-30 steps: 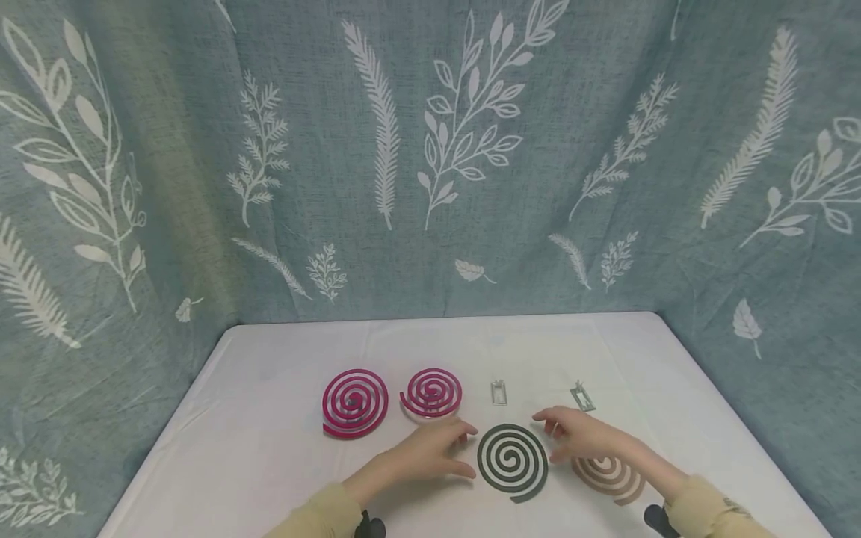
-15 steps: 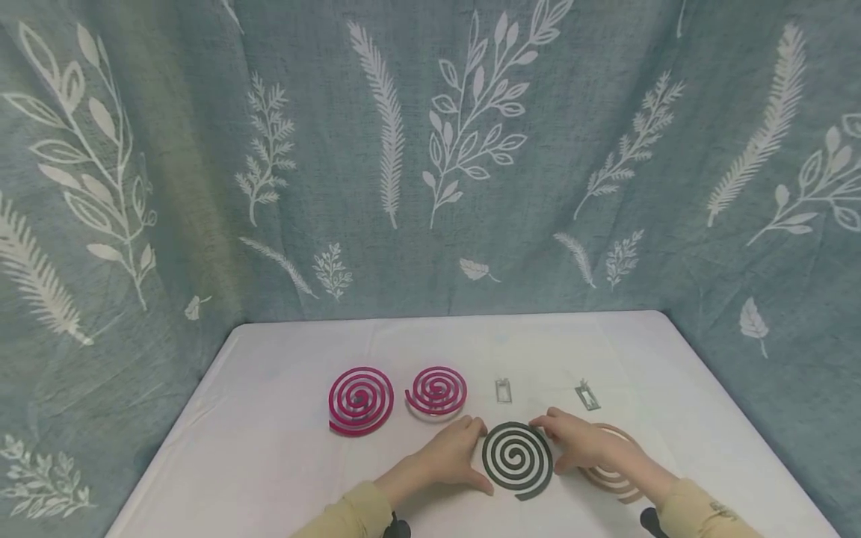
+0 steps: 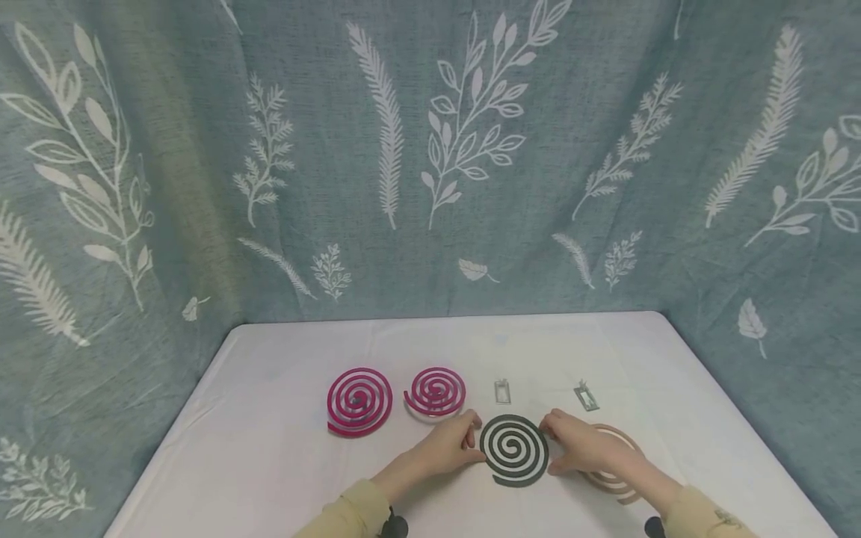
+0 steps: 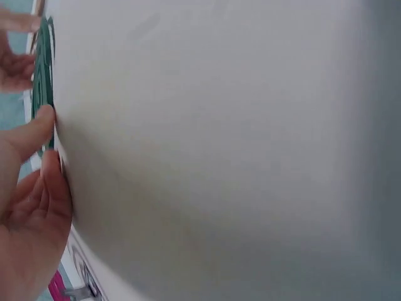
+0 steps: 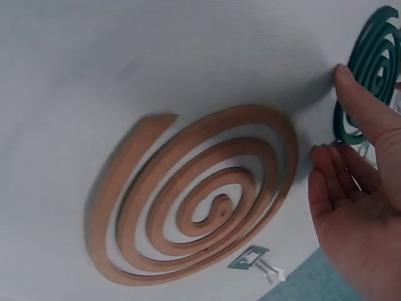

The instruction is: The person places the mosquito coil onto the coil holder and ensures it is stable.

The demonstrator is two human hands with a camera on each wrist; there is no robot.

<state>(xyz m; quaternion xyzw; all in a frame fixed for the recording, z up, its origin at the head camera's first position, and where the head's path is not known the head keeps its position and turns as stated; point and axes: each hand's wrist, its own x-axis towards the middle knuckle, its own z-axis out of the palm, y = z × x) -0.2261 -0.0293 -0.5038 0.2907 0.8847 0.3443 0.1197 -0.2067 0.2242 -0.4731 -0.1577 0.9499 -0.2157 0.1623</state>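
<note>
A dark green mosquito coil (image 3: 514, 450) is between my two hands in the head view, its loose tail toward the lower left. My left hand (image 3: 444, 447) holds its left edge, the thumb on the rim and the other fingers bent beside it. On the opposite edge, my right hand (image 3: 580, 444) holds it with thumb and fingertips spread along the rim. The left wrist view shows the green coil (image 4: 42, 81) almost edge-on. Under my right forearm lies a brown mosquito coil (image 5: 207, 194), flat on the cloth and partly hidden in the head view.
Two magenta mosquito coils, a left one (image 3: 359, 402) and a smaller-looking one (image 3: 435, 391), sit at the left. Two small metal stands, one upright rectangle (image 3: 502, 391) and one slanted (image 3: 586, 396), lie behind my hands. A patterned blue-green curtain (image 3: 430, 157) surrounds the white table (image 3: 282, 351).
Both hands have closed in on the green coil's rim. The coil has turned clockwise, its tail swinging from lower right to lower left, and has shifted slightly farther from me.
</note>
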